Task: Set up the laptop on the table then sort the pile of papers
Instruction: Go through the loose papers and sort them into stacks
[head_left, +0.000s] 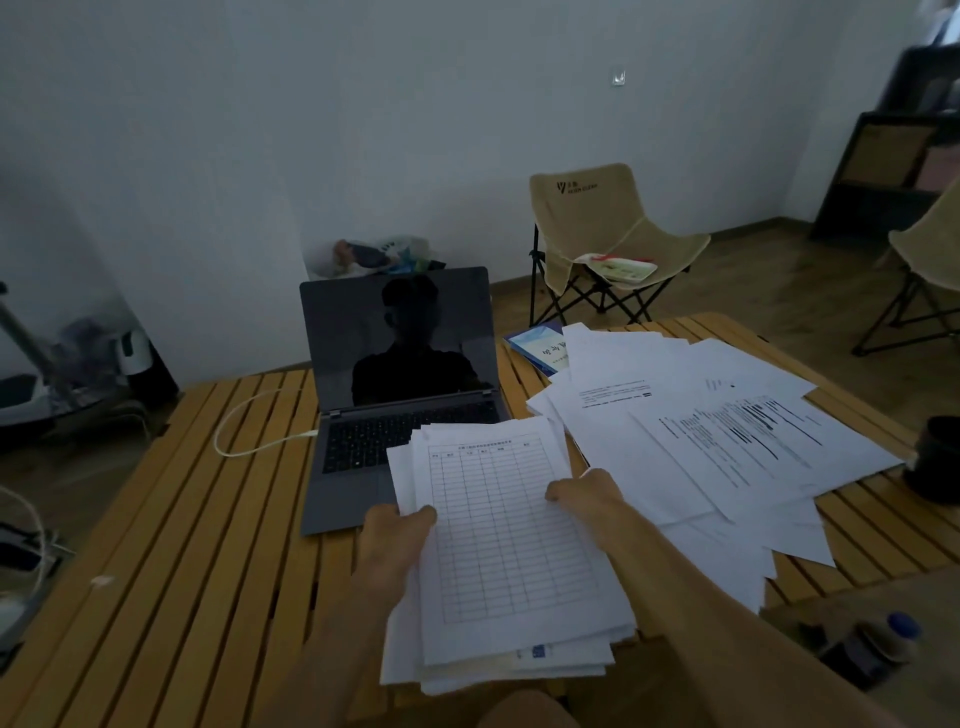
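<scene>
A grey laptop (405, 374) stands open on the slatted wooden table (197, 509), its screen dark, with a white cable (244, 421) plugged into its left side. I hold a stack of papers (509, 561) in front of the laptop, a printed grid sheet on top. My left hand (395, 525) grips the stack's left edge and my right hand (587, 493) grips its right edge. A loose pile of papers (717, 431) lies spread over the right half of the table.
A blue booklet (537, 345) lies behind the pile. A dark cup (937, 460) stands at the table's right edge, a bottle (878, 644) lower right. Two beige folding chairs (597, 228) stand beyond the table, and bags lie against the wall.
</scene>
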